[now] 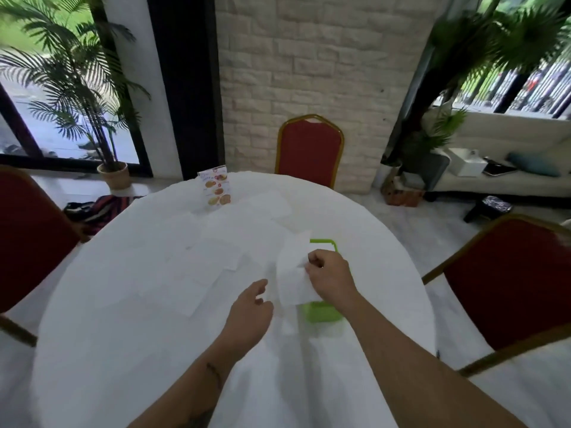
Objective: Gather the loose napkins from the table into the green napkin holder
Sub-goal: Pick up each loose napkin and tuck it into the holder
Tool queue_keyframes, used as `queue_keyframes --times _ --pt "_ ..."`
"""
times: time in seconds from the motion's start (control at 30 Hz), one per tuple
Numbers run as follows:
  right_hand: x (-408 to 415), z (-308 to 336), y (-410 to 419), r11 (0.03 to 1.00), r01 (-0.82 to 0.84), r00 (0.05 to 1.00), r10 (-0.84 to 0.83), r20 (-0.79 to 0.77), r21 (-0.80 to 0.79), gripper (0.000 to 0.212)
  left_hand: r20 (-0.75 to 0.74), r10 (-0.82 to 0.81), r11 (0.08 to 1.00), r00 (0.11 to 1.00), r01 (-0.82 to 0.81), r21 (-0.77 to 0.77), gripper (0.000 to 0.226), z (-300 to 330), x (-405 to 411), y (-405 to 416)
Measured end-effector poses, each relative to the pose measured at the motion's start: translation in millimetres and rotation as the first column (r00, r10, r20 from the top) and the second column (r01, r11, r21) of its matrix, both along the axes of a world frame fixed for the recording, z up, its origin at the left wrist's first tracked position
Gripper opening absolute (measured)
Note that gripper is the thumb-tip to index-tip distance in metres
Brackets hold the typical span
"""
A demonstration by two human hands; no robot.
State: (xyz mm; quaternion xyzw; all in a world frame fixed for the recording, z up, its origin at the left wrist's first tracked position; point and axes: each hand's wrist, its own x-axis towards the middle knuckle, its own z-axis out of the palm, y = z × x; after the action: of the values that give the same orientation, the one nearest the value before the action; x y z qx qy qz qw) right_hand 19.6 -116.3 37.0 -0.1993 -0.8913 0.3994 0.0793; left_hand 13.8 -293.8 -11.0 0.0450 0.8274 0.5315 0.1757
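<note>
The napkin holder (321, 313) sits on the bench (123, 350) at centre right of the frame. Loose napkins (197, 273) lie to its left. A menu card (216, 189) stands behind them, upper centre.

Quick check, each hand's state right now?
Left hand: open, holding nothing, above the table.
Right hand: pinching a white napkin over the green napkin holder.
</note>
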Motion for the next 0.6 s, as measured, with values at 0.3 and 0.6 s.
queue_keyframes --times 0.3,0.6 --pt "-11 -32 76 0.985 0.162 0.962 -0.145 0.232 -0.055 0.03 0.0 -0.042 0.986 0.999 0.042 -0.161 0.058 -6 7 52" --pt "-26 -45 98 0.997 0.056 0.975 -0.044 0.219 -0.048 0.04 -0.146 -0.15 0.945 0.978 0.098 -0.311 0.052 0 -5 91"
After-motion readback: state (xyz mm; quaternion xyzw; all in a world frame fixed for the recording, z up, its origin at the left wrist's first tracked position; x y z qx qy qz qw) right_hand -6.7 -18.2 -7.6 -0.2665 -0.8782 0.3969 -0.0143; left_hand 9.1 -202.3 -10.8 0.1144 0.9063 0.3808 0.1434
